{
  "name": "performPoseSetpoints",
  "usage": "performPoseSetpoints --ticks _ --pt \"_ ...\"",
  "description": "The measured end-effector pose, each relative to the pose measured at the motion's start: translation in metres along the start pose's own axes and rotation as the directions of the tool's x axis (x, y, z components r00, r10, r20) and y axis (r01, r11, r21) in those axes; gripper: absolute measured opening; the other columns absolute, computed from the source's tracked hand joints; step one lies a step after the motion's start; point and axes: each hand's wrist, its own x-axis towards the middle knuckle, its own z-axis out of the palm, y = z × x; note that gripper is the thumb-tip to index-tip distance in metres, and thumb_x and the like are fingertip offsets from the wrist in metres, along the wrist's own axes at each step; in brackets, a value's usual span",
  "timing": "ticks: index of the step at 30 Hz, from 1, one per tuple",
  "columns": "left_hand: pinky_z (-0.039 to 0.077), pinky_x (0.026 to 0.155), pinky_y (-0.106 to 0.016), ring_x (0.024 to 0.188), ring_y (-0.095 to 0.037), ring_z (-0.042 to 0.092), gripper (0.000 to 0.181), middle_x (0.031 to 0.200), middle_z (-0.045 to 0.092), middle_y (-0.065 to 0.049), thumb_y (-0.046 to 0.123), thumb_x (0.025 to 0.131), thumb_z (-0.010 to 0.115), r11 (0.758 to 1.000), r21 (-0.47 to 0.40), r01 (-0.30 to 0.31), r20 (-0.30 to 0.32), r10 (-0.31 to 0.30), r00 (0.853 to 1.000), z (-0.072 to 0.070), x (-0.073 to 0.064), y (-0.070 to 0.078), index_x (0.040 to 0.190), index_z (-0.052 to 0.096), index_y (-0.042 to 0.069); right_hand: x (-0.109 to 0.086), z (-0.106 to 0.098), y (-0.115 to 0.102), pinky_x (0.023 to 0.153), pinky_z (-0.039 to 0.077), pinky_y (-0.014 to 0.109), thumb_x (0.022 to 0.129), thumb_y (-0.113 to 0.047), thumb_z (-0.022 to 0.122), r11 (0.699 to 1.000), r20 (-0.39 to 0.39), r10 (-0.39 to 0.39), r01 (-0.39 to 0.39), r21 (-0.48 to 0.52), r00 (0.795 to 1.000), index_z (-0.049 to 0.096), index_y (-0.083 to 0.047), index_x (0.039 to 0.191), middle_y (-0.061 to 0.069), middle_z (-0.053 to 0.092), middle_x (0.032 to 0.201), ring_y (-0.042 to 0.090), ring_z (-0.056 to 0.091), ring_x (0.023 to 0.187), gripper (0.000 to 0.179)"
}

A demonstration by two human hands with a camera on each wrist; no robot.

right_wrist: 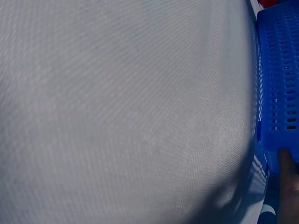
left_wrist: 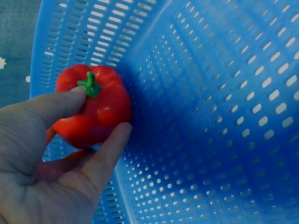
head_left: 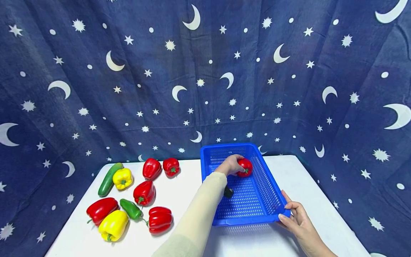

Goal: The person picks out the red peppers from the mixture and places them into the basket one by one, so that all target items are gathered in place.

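Note:
A red bell pepper (head_left: 245,167) with a green stem is inside the blue plastic basket (head_left: 245,200), near its far end. My left hand (head_left: 230,165) reaches in and grips this pepper. In the left wrist view, thumb and fingers curl round the pepper (left_wrist: 110,112), beside the perforated basket wall (left_wrist: 201,93). My right hand (head_left: 300,221) holds the basket's near right corner, thumb over the rim. The right wrist view catches only a dark finger (right_wrist: 287,182) against the basket (right_wrist: 275,135) at the right edge.
Left of the basket on the white table (head_left: 189,185) lie several red peppers (head_left: 144,192), yellow peppers (head_left: 113,225), a green pepper (head_left: 131,209) and a cucumber (head_left: 110,180). A blue curtain (head_left: 192,71) with moons and stars stands behind. Something small and black (head_left: 228,192) shows beside the left forearm.

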Motion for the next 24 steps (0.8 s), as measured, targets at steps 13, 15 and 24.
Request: performPoseSetpoints --ticks 13,15,24 --pt "0.060 0.083 -0.038 0.125 -0.031 0.057 0.066 0.145 0.055 -0.014 -0.007 0.086 0.075 0.994 0.101 -0.032 -0.034 0.035 0.999 -0.005 0.001 0.003 0.146 0.057 0.014 0.002 0.002 0.001 0.093 0.055 0.029 0.105 0.002 0.050 0.998 0.012 -0.055 0.055 0.027 0.998 0.029 0.002 0.122 0.018 -0.004 0.170 -0.007 0.047 0.129 0.027" --pt "0.059 0.089 -0.041 0.127 -0.032 0.056 0.065 0.145 0.054 -0.014 -0.005 0.088 0.075 0.994 0.107 -0.024 -0.039 0.028 0.999 -0.005 -0.001 0.003 0.147 0.056 0.014 0.002 0.002 0.001 0.093 0.055 0.029 0.105 0.002 0.050 0.998 0.010 -0.052 0.052 0.030 0.999 0.029 0.002 0.122 0.018 -0.004 0.170 -0.007 0.047 0.129 0.027" --pt "0.052 0.101 -0.043 0.128 -0.031 0.056 0.068 0.148 0.053 -0.015 0.009 0.092 0.076 0.985 0.172 -0.029 -0.039 0.036 0.999 -0.013 -0.009 0.007 0.153 0.046 0.009 0.001 0.001 0.001 0.093 0.056 0.030 0.104 0.004 0.050 0.998 0.005 -0.063 0.063 0.012 0.998 0.030 0.003 0.121 0.018 -0.003 0.170 -0.010 0.045 0.129 0.027"
